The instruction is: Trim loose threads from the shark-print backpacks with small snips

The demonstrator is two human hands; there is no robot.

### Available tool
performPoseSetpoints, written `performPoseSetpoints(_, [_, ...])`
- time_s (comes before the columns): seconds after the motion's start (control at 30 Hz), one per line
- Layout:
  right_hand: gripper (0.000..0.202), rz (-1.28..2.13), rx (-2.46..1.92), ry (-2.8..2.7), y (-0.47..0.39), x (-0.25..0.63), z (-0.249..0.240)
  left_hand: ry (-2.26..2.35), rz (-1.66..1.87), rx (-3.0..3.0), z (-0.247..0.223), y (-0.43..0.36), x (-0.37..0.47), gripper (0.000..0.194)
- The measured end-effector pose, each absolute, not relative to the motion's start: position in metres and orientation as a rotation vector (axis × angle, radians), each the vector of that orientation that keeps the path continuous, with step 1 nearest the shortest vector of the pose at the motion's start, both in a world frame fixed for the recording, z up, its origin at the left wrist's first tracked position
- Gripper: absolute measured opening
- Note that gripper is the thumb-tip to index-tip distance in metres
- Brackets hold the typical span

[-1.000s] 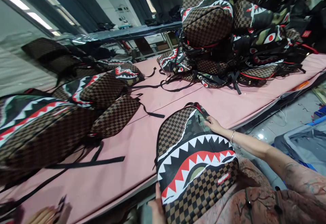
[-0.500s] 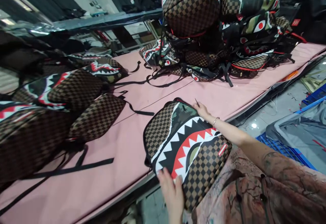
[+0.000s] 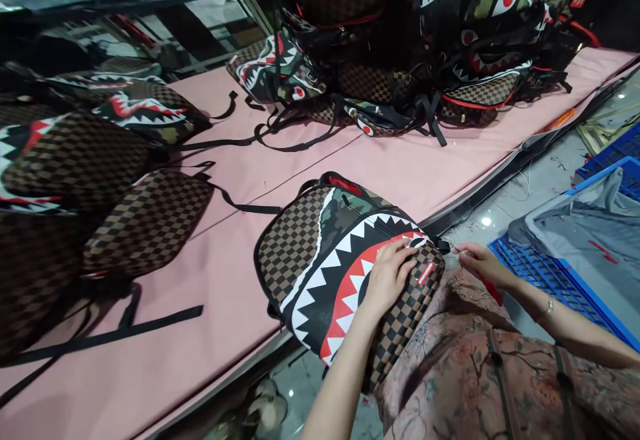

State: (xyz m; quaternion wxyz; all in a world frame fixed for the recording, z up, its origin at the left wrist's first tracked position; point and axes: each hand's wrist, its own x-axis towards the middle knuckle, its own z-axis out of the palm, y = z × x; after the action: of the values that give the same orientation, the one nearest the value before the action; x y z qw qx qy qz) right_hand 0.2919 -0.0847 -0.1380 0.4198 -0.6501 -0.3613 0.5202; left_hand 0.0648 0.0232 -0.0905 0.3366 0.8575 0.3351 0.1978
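Observation:
A checkered backpack (image 3: 295,240) with a shark-mouth print lies tilted at the front edge of the pink-covered table, partly over the edge against the patterned clothing. Across its front rests my left hand (image 3: 391,273), fingers spread on the print near the small red label; it grips nothing. My right hand (image 3: 477,261) is just off the bag's right corner, beside a short black strap end (image 3: 442,245). Its fingers are pressed together on something small that I cannot make out.
Similar backpacks (image 3: 150,220) lie at the left with loose black straps. A tall pile of bags (image 3: 380,87) stands at the back of the pink table (image 3: 240,253). On the floor at the right is a blue crate (image 3: 530,263) with grey lining.
My left hand has moved up and right across the bag's front. My right hand has left the bag's top side for its right corner. The view has shifted.

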Motion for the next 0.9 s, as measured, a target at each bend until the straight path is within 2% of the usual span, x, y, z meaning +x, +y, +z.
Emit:
performPoseSetpoints(0.13, [0.046, 1.356, -1.564, -0.831, -0.127, 0.273, -0.136, 0.678, 0.251, 2.304, -0.088, 0.044, 0.103, 0.015])
performPoseSetpoints(0.27, [0.038, 1.272, -1.641, -0.823, -0.130, 0.259, -0.130, 0.671, 0.130, 2.267, -0.088, 0.047, 0.116, 0.007])
performPoseSetpoints(0.63, [0.020, 0.932, -1.905, -1.321, -0.100, 0.244, -0.102, 0.664, 0.288, 2.171, -0.093, 0.040, 0.111, 0.012])
performPoseSetpoints(0.77, [0.017, 0.929, -1.788, -1.384, -0.090, 0.249, -0.104, 0.693, 0.381, 2.107, -0.095, 0.039, 0.111, 0.012])
performPoseSetpoints(0.9, [0.019, 0.963, -1.638, -1.235, -0.089, 0.259, -0.117, 1.008, 0.608, 1.961, -0.098, 0.040, 0.099, 0.018])
